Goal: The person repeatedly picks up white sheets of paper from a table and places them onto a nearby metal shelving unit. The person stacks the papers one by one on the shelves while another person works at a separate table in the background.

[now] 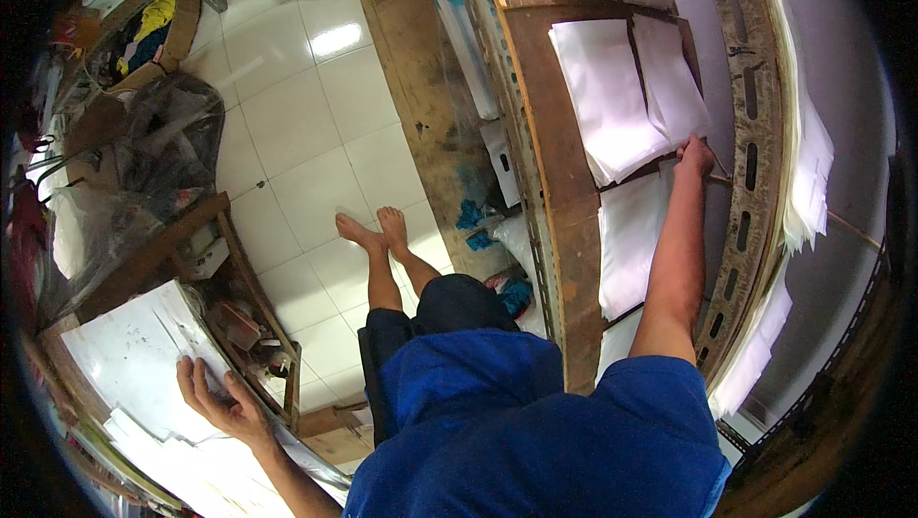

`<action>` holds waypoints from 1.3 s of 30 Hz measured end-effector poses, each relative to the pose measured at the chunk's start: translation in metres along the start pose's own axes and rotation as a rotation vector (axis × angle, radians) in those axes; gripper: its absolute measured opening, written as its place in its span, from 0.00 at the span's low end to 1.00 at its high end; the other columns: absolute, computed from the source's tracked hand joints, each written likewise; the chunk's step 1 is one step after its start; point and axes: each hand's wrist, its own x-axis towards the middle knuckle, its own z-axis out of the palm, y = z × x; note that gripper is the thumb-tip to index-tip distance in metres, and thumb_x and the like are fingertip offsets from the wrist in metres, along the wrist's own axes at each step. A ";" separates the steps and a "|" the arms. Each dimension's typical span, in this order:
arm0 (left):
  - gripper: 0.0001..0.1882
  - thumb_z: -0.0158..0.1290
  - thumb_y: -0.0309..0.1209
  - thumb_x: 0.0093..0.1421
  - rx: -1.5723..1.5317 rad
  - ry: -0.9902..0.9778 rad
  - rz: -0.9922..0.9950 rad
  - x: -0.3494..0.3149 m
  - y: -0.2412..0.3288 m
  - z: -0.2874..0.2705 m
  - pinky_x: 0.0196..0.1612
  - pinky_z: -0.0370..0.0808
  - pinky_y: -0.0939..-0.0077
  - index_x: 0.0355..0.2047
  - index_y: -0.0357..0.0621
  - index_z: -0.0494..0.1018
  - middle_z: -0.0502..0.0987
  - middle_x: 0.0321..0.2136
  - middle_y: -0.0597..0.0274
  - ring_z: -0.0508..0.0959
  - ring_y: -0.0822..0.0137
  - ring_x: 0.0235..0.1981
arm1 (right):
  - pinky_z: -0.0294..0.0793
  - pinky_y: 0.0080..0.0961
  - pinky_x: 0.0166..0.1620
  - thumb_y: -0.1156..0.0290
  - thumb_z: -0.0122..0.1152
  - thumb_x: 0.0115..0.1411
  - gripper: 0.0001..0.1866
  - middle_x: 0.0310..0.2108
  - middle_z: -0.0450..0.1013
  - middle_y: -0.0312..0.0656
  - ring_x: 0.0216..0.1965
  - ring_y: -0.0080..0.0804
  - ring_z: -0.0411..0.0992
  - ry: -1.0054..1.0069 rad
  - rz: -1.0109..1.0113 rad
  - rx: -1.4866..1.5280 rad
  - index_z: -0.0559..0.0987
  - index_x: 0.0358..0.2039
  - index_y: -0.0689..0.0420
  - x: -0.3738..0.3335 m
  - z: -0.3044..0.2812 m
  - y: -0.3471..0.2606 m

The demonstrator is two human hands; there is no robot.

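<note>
My left hand (222, 401) lies with its fingers apart on a smudged white board or sheet (124, 336) on the left-hand table, beside a pile of bright white paper (182, 470). On the right, my arm stretches out to a wooden shelf, where my right hand (695, 156) closes at the near corner of a stack of white sheets (672, 78). Its fingertips are small and partly hidden by the sheets. Another white stack (598, 97) lies directly left of that one, and more white sheets (631, 236) rest on the shelf nearer to me.
A slotted metal upright (749, 135) runs along the shelf's right side, with more paper (808, 164) beyond it. Clear plastic film (124, 193) drapes over things at the left. A wooden rack (258, 279) stands beside the tiled floor (296, 135). Blue scraps (473, 221) lie under the shelf.
</note>
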 end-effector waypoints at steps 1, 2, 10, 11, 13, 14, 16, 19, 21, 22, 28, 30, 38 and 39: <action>0.18 0.47 0.27 0.62 0.003 -0.002 -0.003 -0.001 0.000 -0.001 0.61 0.58 0.55 0.51 0.32 0.68 0.64 0.57 0.45 0.63 0.49 0.59 | 0.57 0.20 0.14 0.68 0.60 0.57 0.12 0.18 0.68 0.38 0.12 0.24 0.61 -0.028 0.004 0.035 0.72 0.20 0.58 0.000 -0.001 0.003; 0.18 0.47 0.27 0.62 0.002 -0.001 0.003 0.000 0.000 -0.001 0.61 0.58 0.56 0.51 0.32 0.68 0.64 0.57 0.45 0.63 0.49 0.59 | 0.57 0.21 0.14 0.68 0.60 0.57 0.11 0.18 0.68 0.38 0.12 0.24 0.60 -0.011 -0.008 0.038 0.72 0.21 0.58 0.000 -0.003 0.006; 0.18 0.48 0.25 0.59 -0.083 0.034 -0.024 -0.002 0.004 -0.001 0.62 0.58 0.57 0.50 0.33 0.68 0.64 0.56 0.46 0.62 0.50 0.60 | 0.58 0.19 0.21 0.68 0.54 0.60 0.09 0.30 0.70 0.35 0.20 0.21 0.61 0.170 -0.396 0.071 0.74 0.37 0.58 -0.028 -0.012 0.028; 0.19 0.49 0.23 0.56 -0.124 0.047 -0.035 -0.003 0.003 -0.001 0.61 0.58 0.57 0.50 0.33 0.69 0.64 0.56 0.46 0.63 0.48 0.59 | 0.59 0.18 0.23 0.68 0.54 0.60 0.11 0.32 0.70 0.34 0.23 0.20 0.61 0.110 -0.439 0.115 0.73 0.41 0.58 -0.053 -0.009 0.023; 0.20 0.51 0.20 0.52 -0.092 0.049 -0.041 -0.004 0.003 -0.002 0.61 0.59 0.56 0.48 0.33 0.69 0.66 0.55 0.45 0.64 0.46 0.57 | 0.59 0.18 0.24 0.69 0.54 0.61 0.13 0.32 0.68 0.32 0.23 0.18 0.59 -0.050 -0.379 0.275 0.71 0.45 0.57 -0.112 0.001 0.008; 0.20 0.52 0.20 0.51 -0.060 0.058 -0.034 -0.005 0.004 -0.005 0.60 0.59 0.55 0.47 0.33 0.70 0.66 0.54 0.44 0.64 0.45 0.57 | 0.61 0.17 0.26 0.69 0.53 0.62 0.14 0.34 0.68 0.34 0.25 0.18 0.60 -0.144 -0.343 0.292 0.70 0.47 0.58 -0.145 0.008 0.002; 0.21 0.54 0.20 0.48 -0.146 0.072 -0.022 0.007 0.006 -0.006 0.60 0.60 0.54 0.45 0.34 0.70 0.68 0.52 0.43 0.65 0.44 0.56 | 0.68 0.17 0.34 0.69 0.50 0.65 0.16 0.40 0.69 0.39 0.33 0.20 0.66 -0.323 -0.292 0.197 0.69 0.51 0.60 -0.197 0.003 0.001; 0.22 0.58 0.22 0.45 -0.113 0.134 0.004 0.002 0.003 -0.014 0.58 0.62 0.52 0.43 0.35 0.71 0.69 0.49 0.44 0.67 0.44 0.53 | 0.59 0.15 0.24 0.69 0.50 0.65 0.10 0.28 0.65 0.32 0.22 0.16 0.58 -0.692 -0.298 0.267 0.70 0.44 0.59 -0.304 0.038 -0.021; 0.22 0.59 0.25 0.45 -0.148 0.171 0.018 0.001 0.001 -0.018 0.57 0.63 0.52 0.43 0.36 0.71 0.69 0.49 0.45 0.68 0.44 0.53 | 0.61 0.15 0.24 0.70 0.50 0.65 0.08 0.26 0.66 0.32 0.22 0.16 0.60 -0.972 -0.304 0.167 0.71 0.43 0.58 -0.365 0.051 -0.025; 0.21 0.60 0.26 0.45 -0.190 0.190 0.025 0.000 -0.001 -0.018 0.57 0.63 0.52 0.42 0.36 0.72 0.69 0.49 0.45 0.68 0.45 0.52 | 0.61 0.15 0.23 0.70 0.51 0.65 0.08 0.26 0.66 0.32 0.22 0.16 0.61 -1.101 -0.344 0.093 0.72 0.42 0.58 -0.393 0.056 -0.026; 0.17 0.57 0.27 0.54 -0.387 0.243 -0.062 -0.015 0.003 -0.049 0.58 0.64 0.55 0.45 0.37 0.71 0.72 0.48 0.48 0.69 0.50 0.54 | 0.67 0.16 0.25 0.71 0.52 0.64 0.08 0.26 0.70 0.35 0.22 0.17 0.65 -1.838 -0.379 -0.011 0.73 0.39 0.61 -0.506 0.066 -0.013; 0.17 0.56 0.28 0.55 -0.475 0.258 -0.184 -0.024 0.008 -0.059 0.59 0.64 0.55 0.44 0.37 0.71 0.72 0.48 0.49 0.69 0.51 0.54 | 0.70 0.17 0.26 0.71 0.52 0.63 0.08 0.27 0.71 0.35 0.23 0.18 0.67 -1.950 -0.374 -0.087 0.73 0.40 0.62 -0.519 0.071 -0.002; 0.21 0.54 0.38 0.56 0.142 0.375 -0.581 -0.078 -0.007 -0.091 0.65 0.49 0.47 0.47 0.39 0.70 0.64 0.56 0.44 0.57 0.46 0.62 | 0.71 0.21 0.28 0.69 0.52 0.63 0.12 0.30 0.72 0.42 0.26 0.23 0.69 -2.141 -0.516 -0.313 0.73 0.42 0.64 -0.526 0.078 0.011; 0.22 0.53 0.39 0.57 0.165 0.379 -0.631 -0.083 -0.008 -0.092 0.65 0.47 0.46 0.48 0.39 0.70 0.63 0.57 0.43 0.56 0.46 0.63 | 0.71 0.21 0.28 0.69 0.52 0.62 0.12 0.30 0.72 0.42 0.26 0.23 0.69 -2.139 -0.515 -0.341 0.73 0.42 0.64 -0.523 0.078 0.013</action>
